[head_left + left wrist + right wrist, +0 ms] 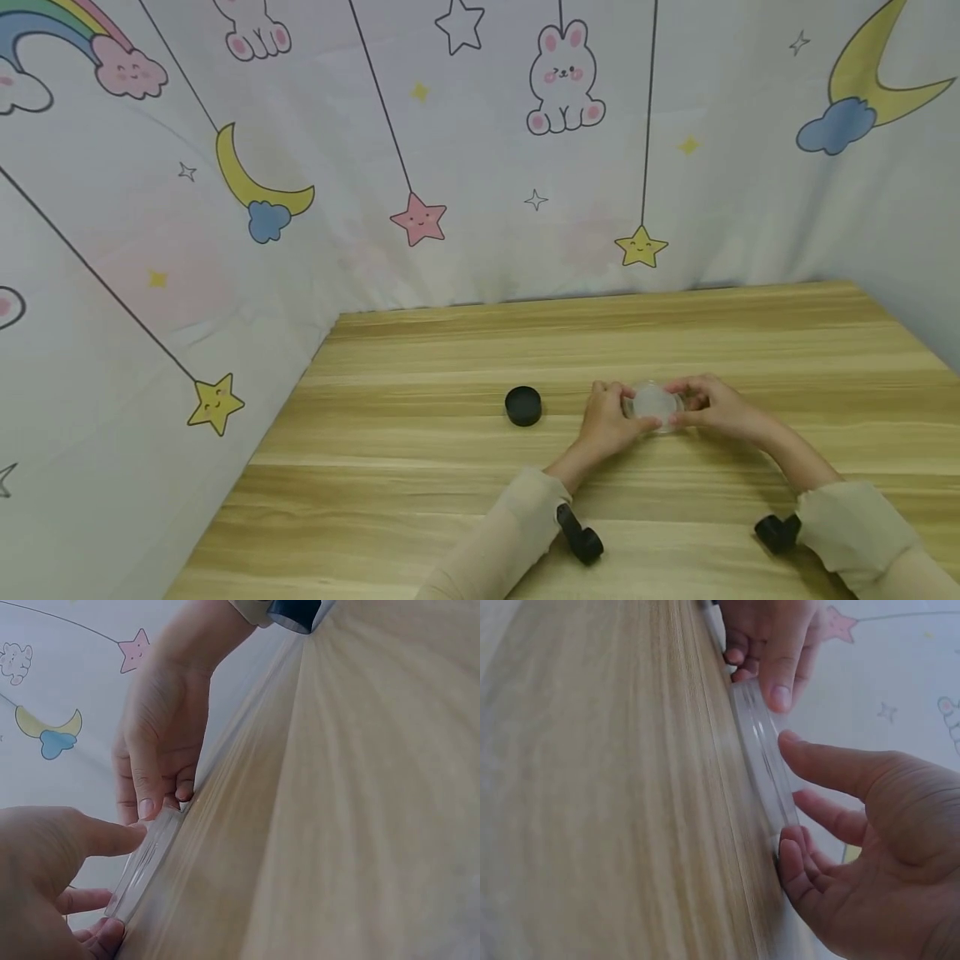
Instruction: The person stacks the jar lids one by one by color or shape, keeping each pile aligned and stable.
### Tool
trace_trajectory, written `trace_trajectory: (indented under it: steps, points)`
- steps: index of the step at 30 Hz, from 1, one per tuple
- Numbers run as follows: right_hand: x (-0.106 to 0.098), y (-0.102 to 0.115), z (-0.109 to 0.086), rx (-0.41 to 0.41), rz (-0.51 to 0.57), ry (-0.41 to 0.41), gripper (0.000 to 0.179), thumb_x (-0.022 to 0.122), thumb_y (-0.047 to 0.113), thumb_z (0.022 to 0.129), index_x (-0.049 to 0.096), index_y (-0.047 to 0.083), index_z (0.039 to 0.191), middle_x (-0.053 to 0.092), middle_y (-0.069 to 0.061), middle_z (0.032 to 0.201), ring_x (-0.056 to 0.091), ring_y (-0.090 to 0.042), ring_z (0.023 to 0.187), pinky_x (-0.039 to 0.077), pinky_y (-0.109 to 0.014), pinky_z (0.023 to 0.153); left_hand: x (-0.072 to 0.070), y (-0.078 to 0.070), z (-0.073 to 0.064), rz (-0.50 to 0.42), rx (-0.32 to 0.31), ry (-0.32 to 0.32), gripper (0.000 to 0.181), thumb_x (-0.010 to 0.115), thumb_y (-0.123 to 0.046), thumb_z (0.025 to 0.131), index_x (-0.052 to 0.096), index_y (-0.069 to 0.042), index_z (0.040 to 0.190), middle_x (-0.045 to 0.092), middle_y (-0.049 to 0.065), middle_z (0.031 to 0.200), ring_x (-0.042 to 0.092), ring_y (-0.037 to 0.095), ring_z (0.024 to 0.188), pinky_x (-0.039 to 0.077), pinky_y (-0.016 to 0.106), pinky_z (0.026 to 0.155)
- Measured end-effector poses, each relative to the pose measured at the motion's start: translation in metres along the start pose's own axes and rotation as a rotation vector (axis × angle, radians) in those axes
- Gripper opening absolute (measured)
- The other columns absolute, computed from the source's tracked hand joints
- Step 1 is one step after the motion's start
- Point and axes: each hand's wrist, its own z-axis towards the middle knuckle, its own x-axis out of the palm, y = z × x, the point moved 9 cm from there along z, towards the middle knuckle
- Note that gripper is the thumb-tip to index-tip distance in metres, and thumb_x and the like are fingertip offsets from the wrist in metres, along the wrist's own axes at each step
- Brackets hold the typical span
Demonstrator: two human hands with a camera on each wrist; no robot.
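A shallow, round, clear plastic container with a whitish top lies flat between my two hands, low at the wooden tabletop. My left hand grips its left edge, with the thumb along the near side. From the right, my right hand holds the opposite edge between thumb and fingers. Seen edge-on in the left wrist view, the clear container is a thin disc. The right wrist view shows a seam line running round the container's side. Whatever is inside it cannot be made out.
A round black cap stands on the wooden table to the left of my left hand. Behind and left of the table hangs a white curtain printed with stars, moons and rabbits. Black cameras are strapped to both wrists.
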Motion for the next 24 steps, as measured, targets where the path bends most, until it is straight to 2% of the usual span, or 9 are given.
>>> trace_trajectory:
  steps: [7,15,24]
  points:
    - [0.002,-0.009,-0.001,0.085,-0.002,0.015,0.058,0.069,0.013,0.09,0.044,-0.019,0.132,0.045,0.001,0.07,0.039,-0.005,0.062,0.036,-0.021,0.056,0.002,0.002,0.001,-0.004,-0.001,0.026,0.045,0.082,-0.029,0.079,0.062,-0.007,0.112,0.049,0.0,0.104,0.045,0.006,0.085,0.041,0.017,0.075]
    - [0.002,-0.012,0.001,0.077,-0.007,0.002,0.056,0.067,0.013,0.091,0.044,-0.017,0.133,0.048,-0.002,0.078,0.04,-0.005,0.067,0.038,-0.021,0.059,-0.001,0.003,0.004,-0.011,0.006,0.043,0.046,0.081,-0.028,0.08,0.061,-0.006,0.114,0.048,-0.001,0.099,0.041,0.005,0.079,0.038,0.016,0.07]
    - [0.003,-0.012,0.0,0.071,-0.005,0.002,0.057,0.068,0.015,0.091,0.044,-0.016,0.134,0.05,-0.002,0.077,0.041,-0.005,0.067,0.038,-0.021,0.059,-0.001,0.004,0.003,-0.026,0.02,0.044,0.046,0.081,-0.027,0.08,0.061,-0.006,0.115,0.047,-0.001,0.099,0.041,0.005,0.079,0.037,0.016,0.07]
